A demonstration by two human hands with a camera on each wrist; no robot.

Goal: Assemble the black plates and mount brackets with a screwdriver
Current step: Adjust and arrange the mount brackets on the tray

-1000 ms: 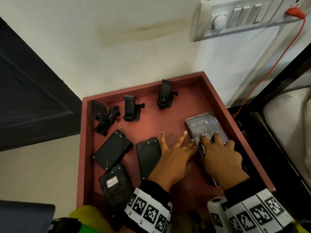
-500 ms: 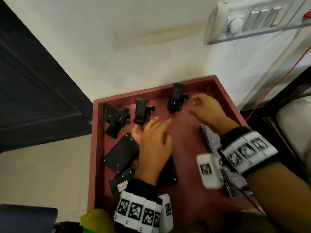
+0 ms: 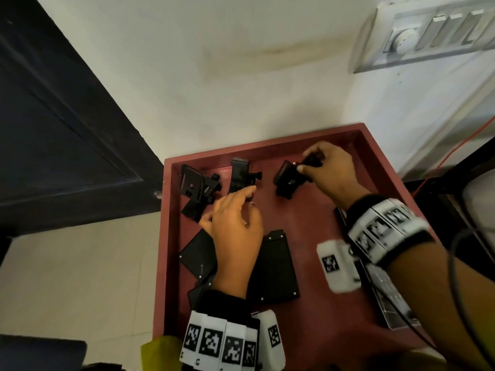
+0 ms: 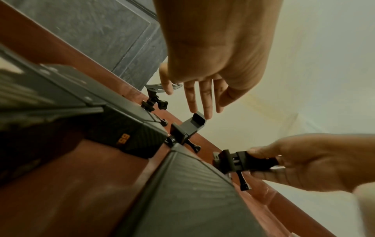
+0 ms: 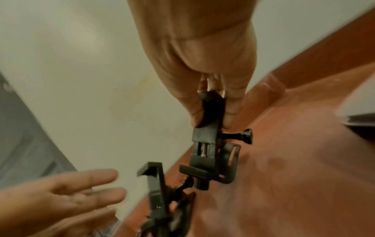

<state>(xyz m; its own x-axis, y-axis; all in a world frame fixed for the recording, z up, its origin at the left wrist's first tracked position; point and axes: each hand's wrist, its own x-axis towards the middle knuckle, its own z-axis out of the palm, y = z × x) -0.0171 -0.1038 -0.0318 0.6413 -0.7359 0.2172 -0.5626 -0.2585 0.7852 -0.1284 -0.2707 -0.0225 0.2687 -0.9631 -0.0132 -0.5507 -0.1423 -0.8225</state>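
Plainly, my right hand (image 3: pixel 330 174) pinched mount bracket (image 3: pixel 288 179) near red tray (image 3: pixel 316 338) far edge; left hand (image 3: pixel 235 231) spread; black plate (image 4: pixel 129 133) read "99"; white wall (image 3: pixel 241 76) behind.

Three flat black rectangular plates (image 3: pixel 273 266) lie in one red tray (image 3: pixel 316 226). Three black plastic mount brackets (image 3: pixel 239 175) are there too. Two hands (image 3: pixel 235 231) show.

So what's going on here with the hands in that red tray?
A person is sorting black parts in a red wooden tray. The right hand pinches one black plastic clamp-style mount bracket at the tray's far side. The left hand, fingers straight, reaches toward a second upright black bracket and holds nothing. Flat black rectangular plates lie loose below; none is joined yet.
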